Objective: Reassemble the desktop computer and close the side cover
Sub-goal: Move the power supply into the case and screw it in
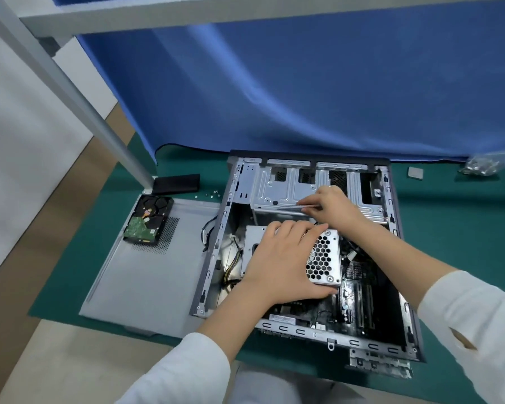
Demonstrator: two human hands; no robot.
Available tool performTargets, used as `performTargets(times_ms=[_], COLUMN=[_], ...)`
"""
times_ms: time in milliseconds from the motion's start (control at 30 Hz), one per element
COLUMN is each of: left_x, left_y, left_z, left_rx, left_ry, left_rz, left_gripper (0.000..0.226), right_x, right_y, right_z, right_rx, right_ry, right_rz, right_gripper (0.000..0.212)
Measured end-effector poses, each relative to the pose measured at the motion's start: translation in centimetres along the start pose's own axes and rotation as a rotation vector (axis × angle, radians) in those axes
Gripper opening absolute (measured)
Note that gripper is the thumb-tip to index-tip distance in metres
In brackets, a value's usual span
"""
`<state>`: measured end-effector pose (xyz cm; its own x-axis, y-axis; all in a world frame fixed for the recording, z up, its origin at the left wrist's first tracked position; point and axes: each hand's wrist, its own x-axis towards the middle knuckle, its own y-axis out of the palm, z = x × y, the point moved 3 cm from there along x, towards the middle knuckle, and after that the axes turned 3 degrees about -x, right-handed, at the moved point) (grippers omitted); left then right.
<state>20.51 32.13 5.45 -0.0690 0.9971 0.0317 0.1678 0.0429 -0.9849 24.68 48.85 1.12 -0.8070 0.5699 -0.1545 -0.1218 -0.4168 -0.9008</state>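
Note:
The open desktop case (213,258) lies on its side on the green mat. Inside it sits a silver power supply (324,258) with a honeycomb grille. My left hand (280,258) lies flat on top of the power supply, fingers spread over it. My right hand (336,205) is just behind it, over the drive cage (286,185), and pinches a thin metal tool (292,207) that points left. The motherboard (356,304) shows at the case's near right. The grey side cover (146,275) lies flat to the left of the case.
A hard drive (148,221) rests board-up on the side cover's far end. A black box (177,183) and a few loose screws (213,194) lie behind it. A bag of screws (478,166) and a small pad (415,172) sit far right. A blue cloth (303,97) hangs behind.

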Motion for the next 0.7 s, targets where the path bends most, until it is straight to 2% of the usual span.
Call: performTargets(times_ms=[233,333,467,567,700], left_x=[-0.1,0.1,0.4,0.2,-0.1], left_y=[-0.2,-0.1,-0.4,-0.7,-1.2], left_z=[-0.2,0.0,1.2,1.4,1.3], left_rx=[-0.002,0.022,0.024,0.011,-0.053], left_ry=[0.018,0.062,0.037,-0.009,-0.100], left_rz=[0.006,0.088,0.180,0.147,0.126], left_gripper=[0.109,0.117,0.125,0.119,0.117], right_x=[-0.6,-1.8,-4.7,-7.4,-9.9], right_y=[0.1,-0.6,-1.9,-2.3,-2.1], right_z=[-0.2,-0.2,-1.0,-0.9,0.7], right_rx=[0.071,0.111,0.167,0.324,0.650], right_ry=[-0.010,-0.008,0.033,0.081,0.299], right_rz=[0.053,0.041,-0.014,0.020,0.135], right_gripper=[0.031,0.036,0.036,0.033,0.024])
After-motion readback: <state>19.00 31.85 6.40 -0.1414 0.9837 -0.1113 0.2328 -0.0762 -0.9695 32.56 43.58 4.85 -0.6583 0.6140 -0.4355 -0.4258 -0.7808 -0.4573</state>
